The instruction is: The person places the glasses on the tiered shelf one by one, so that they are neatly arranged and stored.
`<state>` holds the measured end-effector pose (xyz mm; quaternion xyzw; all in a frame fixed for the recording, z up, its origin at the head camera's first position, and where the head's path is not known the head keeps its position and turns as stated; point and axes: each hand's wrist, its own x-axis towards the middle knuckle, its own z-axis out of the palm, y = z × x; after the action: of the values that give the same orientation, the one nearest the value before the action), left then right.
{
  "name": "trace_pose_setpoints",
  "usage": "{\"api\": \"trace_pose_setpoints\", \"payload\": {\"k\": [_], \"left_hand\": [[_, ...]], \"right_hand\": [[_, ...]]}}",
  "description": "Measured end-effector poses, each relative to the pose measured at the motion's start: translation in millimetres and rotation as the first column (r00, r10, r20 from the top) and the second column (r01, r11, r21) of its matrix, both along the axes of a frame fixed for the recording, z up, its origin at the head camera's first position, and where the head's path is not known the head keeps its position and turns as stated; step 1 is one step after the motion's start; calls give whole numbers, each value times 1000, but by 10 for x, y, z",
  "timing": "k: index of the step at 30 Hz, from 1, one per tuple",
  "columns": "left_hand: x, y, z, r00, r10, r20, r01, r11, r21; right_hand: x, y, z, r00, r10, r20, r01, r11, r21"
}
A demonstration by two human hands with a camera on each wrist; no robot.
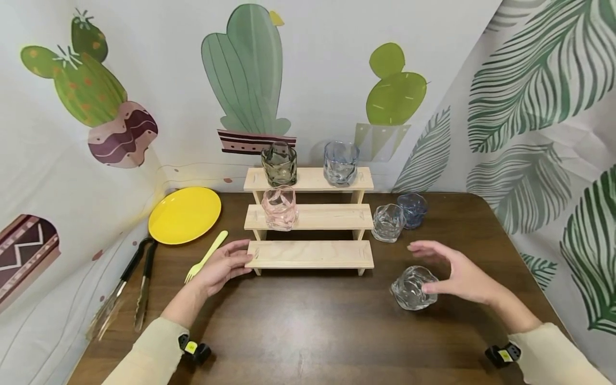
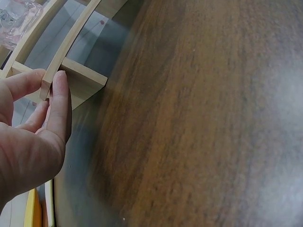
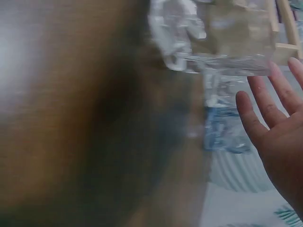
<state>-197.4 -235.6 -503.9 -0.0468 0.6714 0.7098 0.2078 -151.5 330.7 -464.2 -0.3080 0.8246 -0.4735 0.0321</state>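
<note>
Here's the left hand at the rack, and its close wrist view reveals fingers pinching the lowest step's end. Over right, a clear glass on the counter! The right hand has fingers spread beside it; only the head view catches its thumb, overlapping the glass. Touching? Can't tell.

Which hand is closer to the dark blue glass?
Right. The right hand is in front and slightly right of the dark blue glass; the left hand is well to its left, gripping the end of the wooden rack's lowest shelf.
</note>
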Motion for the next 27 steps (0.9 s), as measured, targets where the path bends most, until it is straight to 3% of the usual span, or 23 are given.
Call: {"api": "trace_pose_setpoints", "payload": {"k": [6,14,27], "left_hand": [[15,10,-17,1000,-6,0,6,1000,2],[23,10,-22,1000,0,-9,0,1000,2],[29,-8,-20,1000,7,-13,-7,1000,10]], "right_hand": [[167,70,-226,998,-7,61,7,1000,1],[275,59,-310,992,-99,78,96,994,49],[350,-2,-469,982,-155,108,162,985,-61]]}}
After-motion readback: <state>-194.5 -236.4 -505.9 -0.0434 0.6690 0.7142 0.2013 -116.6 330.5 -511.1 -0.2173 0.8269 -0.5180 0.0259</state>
